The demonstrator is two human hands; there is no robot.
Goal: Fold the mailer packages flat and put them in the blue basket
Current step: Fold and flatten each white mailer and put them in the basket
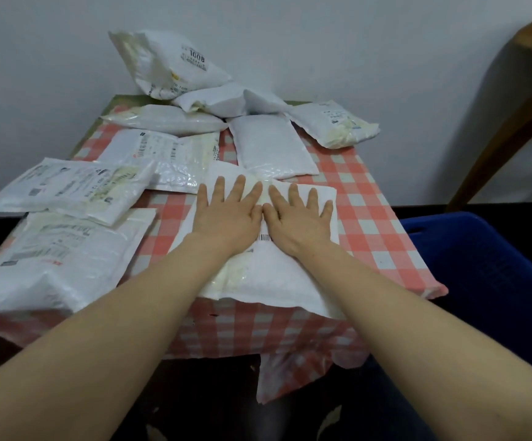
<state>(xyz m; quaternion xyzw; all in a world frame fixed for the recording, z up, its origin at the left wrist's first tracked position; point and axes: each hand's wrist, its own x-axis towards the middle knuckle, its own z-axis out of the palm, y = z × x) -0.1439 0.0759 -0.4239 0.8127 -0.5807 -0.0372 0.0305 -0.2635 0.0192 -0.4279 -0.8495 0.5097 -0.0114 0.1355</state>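
Both hands flat, fingers straight, pressing one white bubble mailer at the near middle of the checked tablecloth: left hand and right hand side by side, index fingers nearly touching. Nothing gripped. The mailer looks light, soft and puffy, with a slick plastic skin, so it will likely spring back and slide when let go. Best hold is probably the far edge or the two short ends, pinched, then folded over the barcode label. Its near edge overhangs the table front and could slip off.

Blue basket sits low just right of the table, its path unobstructed. Left side is crowded with flat labelled mailers; a heap of puffy mailers lies at the back against the wall. Wooden piece at upper right, well apart.
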